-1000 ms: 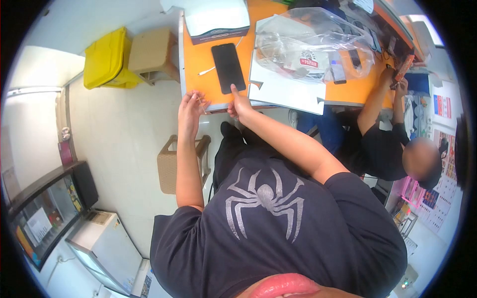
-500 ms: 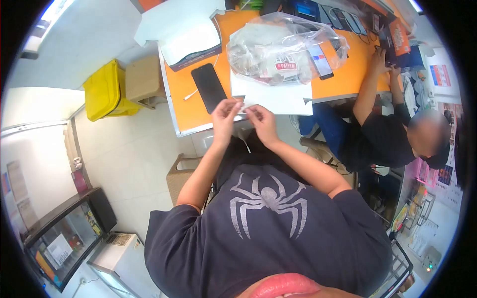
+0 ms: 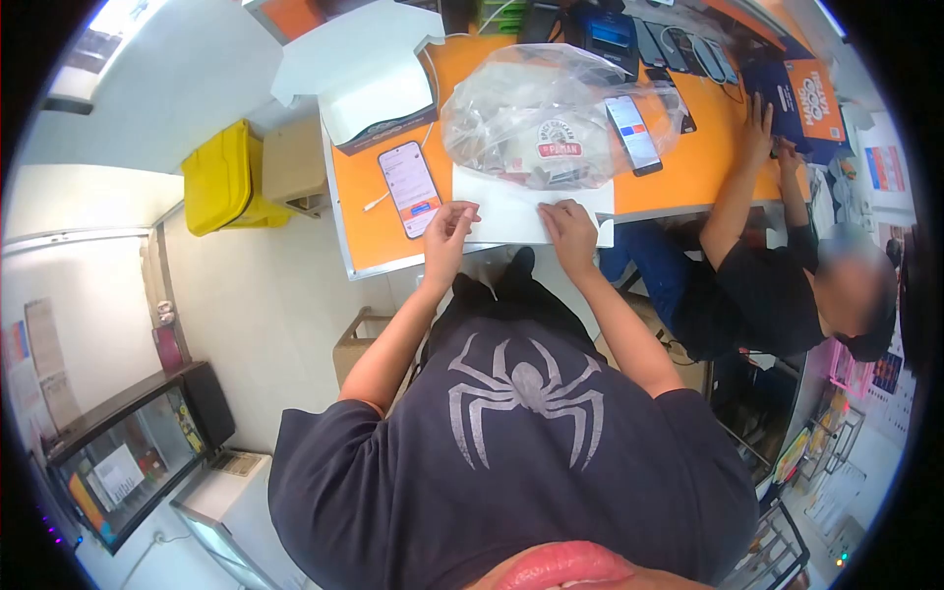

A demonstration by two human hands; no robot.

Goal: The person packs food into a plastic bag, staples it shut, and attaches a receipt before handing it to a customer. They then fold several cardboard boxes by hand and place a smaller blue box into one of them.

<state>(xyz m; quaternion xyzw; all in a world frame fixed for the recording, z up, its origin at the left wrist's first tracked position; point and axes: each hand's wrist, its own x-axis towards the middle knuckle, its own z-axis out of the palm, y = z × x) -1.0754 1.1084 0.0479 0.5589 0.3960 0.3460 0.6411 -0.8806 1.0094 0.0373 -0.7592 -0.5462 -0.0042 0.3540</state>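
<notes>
My left hand (image 3: 451, 234) is at the table's front edge, fingers curled together beside a white sheet or board (image 3: 511, 232). A short way to its right, my right hand (image 3: 571, 233) is over the same white surface, fingertips drawn together. Anything thin or white in either hand cannot be told from the white behind it. Just left of my left hand lies a phone (image 3: 409, 187) with its screen lit. A white cable end (image 3: 376, 205) is by its left side. Beyond my hands sits a clear plastic bag (image 3: 492, 108) with white printed contents.
A second lit phone (image 3: 634, 138) lies against the bag. An open white box (image 3: 379, 103) stands at the back left. More phones (image 3: 678, 44) and cables lie far right, where a co-worker (image 3: 757, 265) has hands at a dark blue box (image 3: 811, 98). A yellow bin (image 3: 221, 177) stands left.
My hands have parted; they were together around something small and white. My right hand moved right. The left phone's screen, dark before, is lit. The view has shifted slightly.
</notes>
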